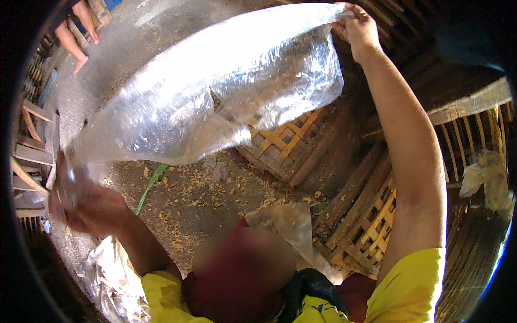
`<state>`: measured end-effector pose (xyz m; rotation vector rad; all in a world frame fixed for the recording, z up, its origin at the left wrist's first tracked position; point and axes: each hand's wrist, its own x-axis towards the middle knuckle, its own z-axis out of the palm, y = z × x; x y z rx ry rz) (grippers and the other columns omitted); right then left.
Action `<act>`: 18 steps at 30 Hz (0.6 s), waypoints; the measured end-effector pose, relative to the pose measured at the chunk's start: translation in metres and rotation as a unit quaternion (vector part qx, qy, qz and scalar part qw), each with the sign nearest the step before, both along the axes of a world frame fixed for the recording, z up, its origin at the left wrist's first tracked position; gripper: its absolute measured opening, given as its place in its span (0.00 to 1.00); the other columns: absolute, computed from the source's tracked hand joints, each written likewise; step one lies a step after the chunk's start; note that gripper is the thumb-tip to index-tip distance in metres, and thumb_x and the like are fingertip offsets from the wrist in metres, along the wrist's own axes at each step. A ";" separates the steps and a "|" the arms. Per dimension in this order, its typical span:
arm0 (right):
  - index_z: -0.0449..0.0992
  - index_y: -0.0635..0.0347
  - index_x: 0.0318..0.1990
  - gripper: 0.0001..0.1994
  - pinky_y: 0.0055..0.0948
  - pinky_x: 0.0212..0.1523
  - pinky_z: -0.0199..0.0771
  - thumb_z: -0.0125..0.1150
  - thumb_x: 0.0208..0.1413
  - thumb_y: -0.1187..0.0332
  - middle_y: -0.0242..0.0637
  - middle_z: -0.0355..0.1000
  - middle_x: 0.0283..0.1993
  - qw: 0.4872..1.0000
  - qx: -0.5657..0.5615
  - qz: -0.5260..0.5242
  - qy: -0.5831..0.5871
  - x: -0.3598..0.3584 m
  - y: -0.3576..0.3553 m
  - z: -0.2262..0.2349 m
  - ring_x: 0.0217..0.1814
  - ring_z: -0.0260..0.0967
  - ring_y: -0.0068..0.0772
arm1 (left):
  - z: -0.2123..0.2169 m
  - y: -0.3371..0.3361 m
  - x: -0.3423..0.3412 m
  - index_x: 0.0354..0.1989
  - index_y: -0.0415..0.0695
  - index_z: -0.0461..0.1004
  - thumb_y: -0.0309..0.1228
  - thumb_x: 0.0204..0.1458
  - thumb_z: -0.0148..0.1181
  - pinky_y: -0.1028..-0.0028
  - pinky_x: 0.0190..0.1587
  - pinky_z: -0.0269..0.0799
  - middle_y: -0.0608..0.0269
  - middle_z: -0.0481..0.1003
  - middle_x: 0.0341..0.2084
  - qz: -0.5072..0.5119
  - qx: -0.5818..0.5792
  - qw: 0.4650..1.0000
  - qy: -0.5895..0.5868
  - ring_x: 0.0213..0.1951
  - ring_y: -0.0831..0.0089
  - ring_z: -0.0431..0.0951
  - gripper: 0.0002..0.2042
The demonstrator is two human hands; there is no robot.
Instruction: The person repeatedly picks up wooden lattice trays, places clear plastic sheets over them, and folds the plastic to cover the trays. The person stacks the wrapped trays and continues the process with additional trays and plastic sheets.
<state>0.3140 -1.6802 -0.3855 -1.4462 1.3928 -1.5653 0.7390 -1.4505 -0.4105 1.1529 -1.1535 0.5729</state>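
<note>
A large clear plastic sheet (177, 97) is stretched in an arc between my two raised hands, its lower edge hanging loose and uneven. At the upper right, my right hand (358, 32) pinches one end of it, arm extended. The other end runs down to my left hand (89, 207), low on the left, whose fingers are closed and somewhat blurred by motion. Bright light glares off the sheet's top, while the ground and woven wood show through its thinner parts.
Woven wooden crates (291, 145) stand beyond and to my right. Crumbly yellowish debris (177, 210) and a green leaf strip (152, 185) lie on the ground. Crumpled plastic (113, 280) lies at lower left. Another person's bare legs (70, 40) show at the far left, near wooden furniture (35, 145).
</note>
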 end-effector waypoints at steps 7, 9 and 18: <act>0.74 0.59 0.45 0.12 0.23 0.47 0.67 0.50 0.54 0.76 0.31 0.71 0.43 0.997 -0.007 0.032 -0.076 -0.060 -0.013 -0.047 0.45 0.67 0.24 | -0.059 0.070 -0.065 0.31 0.47 0.69 0.31 0.45 0.61 0.70 0.34 0.73 0.63 0.75 0.28 -0.374 0.274 0.883 -0.067 0.36 0.66 0.76 0.08; 0.71 0.62 0.48 0.12 0.27 0.51 0.66 0.49 0.57 0.73 0.36 0.70 0.48 0.995 0.021 0.005 -0.095 -0.096 -0.014 -0.073 0.50 0.66 0.29 | -0.090 0.037 -0.099 0.34 0.48 0.70 0.29 0.43 0.63 0.72 0.35 0.74 0.61 0.76 0.32 -0.505 0.152 0.840 -0.132 0.38 0.66 0.77 0.10; 0.49 0.36 0.64 0.29 0.41 0.50 0.65 0.53 0.56 0.59 0.35 0.59 0.58 0.861 0.213 0.048 -0.459 -0.190 0.013 -0.216 0.54 0.61 0.38 | -0.211 -0.010 -0.221 0.35 0.42 0.69 0.27 0.45 0.60 0.67 0.42 0.71 0.57 0.73 0.39 -0.594 0.325 0.724 -0.134 0.43 0.59 0.73 0.10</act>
